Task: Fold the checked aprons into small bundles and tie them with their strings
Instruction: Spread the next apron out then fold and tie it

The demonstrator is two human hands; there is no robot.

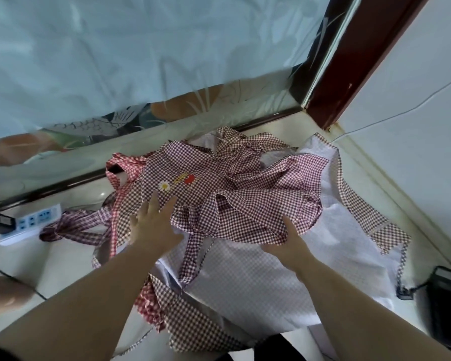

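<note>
A dark red checked apron (219,194) with a daisy motif lies crumpled on top of a heap of aprons on the floor. Beneath it spreads an apron turned pale side up (245,272), with checked edging. A brighter red checked apron (123,165) pokes out at the left. My left hand (154,225) rests flat on the crumpled apron's left edge, fingers spread. At the same apron's lower hem, my right hand (289,243) has its fingers straight and touching the cloth. A checked string (193,256) hangs down between my hands.
A tied checked bundle (71,227) lies left of the heap beside a white power strip (29,222). A glass door with a dark frame (331,82) and a white wall (414,126) close the corner. A black device (445,300) sits at the right.
</note>
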